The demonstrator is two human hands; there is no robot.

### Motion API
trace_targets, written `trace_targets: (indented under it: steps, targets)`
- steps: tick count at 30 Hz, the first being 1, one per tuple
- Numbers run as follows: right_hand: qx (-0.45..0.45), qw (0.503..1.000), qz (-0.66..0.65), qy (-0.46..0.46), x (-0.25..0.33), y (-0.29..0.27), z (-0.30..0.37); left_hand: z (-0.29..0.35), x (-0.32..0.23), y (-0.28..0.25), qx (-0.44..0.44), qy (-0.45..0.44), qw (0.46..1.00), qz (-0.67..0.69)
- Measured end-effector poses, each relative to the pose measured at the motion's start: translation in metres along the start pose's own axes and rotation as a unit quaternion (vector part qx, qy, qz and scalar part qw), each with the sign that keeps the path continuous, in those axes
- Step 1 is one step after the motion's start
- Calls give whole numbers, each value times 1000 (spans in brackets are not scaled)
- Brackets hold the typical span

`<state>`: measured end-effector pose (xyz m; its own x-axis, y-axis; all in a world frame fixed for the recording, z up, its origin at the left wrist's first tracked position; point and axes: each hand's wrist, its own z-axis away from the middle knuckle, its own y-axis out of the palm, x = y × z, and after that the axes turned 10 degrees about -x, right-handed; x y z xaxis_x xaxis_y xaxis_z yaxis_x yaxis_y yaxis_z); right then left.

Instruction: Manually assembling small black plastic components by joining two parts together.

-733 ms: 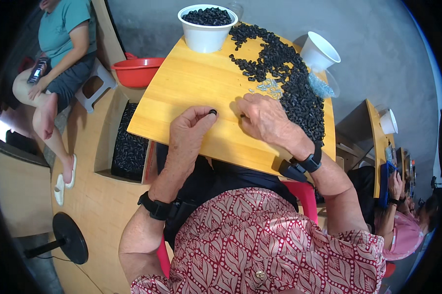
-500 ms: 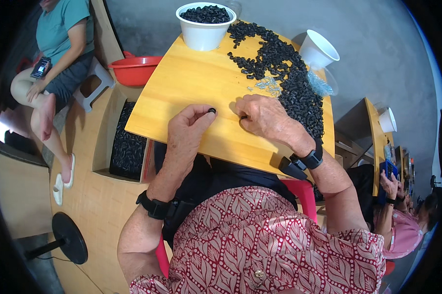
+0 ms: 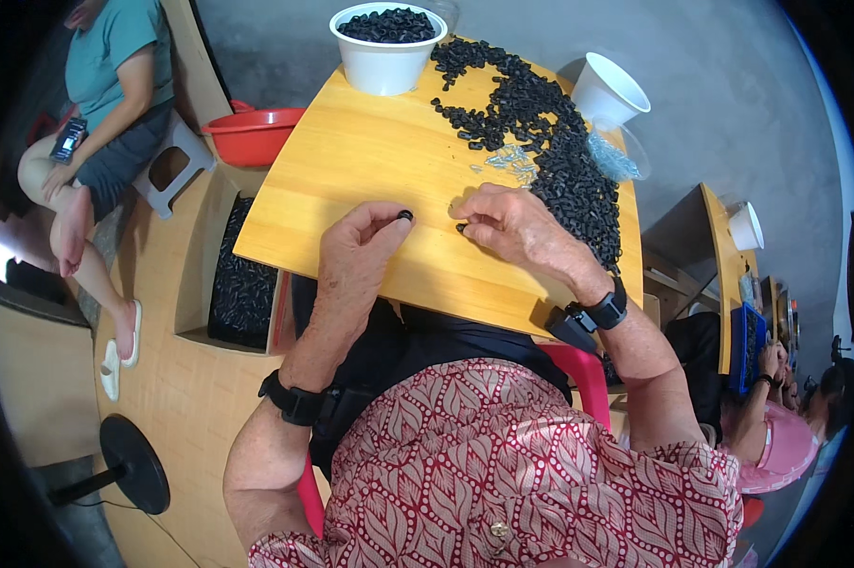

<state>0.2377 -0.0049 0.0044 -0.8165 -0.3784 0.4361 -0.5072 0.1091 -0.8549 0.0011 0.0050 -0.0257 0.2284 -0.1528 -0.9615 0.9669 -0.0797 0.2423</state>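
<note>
A small black ring (image 3: 405, 215) sits pinched in the left hand (image 3: 359, 254) over the wooden table (image 3: 351, 161), the right hand (image 3: 508, 223) nipping a second black piece (image 3: 461, 227) beside it, so joining looks underway and careful alignment comes next.

small black part (image 3: 462, 228) mostly hidden under right hand (image 3: 507, 225), shape unclear

smooth wooden table (image 3: 351, 170), matt black plastic pieces (image 3: 560, 161)

A small workshop — wooden tables (image 3: 351, 170) heaped with black parts (image 3: 560, 161), people sorting at neighbouring benches (image 3: 720, 275)
</note>
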Motion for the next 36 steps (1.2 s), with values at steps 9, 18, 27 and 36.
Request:
trace_targets:
  steps: [9,18,27,36]
  targets:
    - [-31,999,19,-39,11,7,5,3,15,3,34,4,999,38]
    - [-68,991,-43,-108,43,-2,2,11,7,8,85,-7,996,28]
    - [-137,981,-94,-104,50,-3,2,7,9,4,101,-55,989,92]
    - [-154,970,-186,-1,46,4,13,8,8,5,122,-71,975,174]
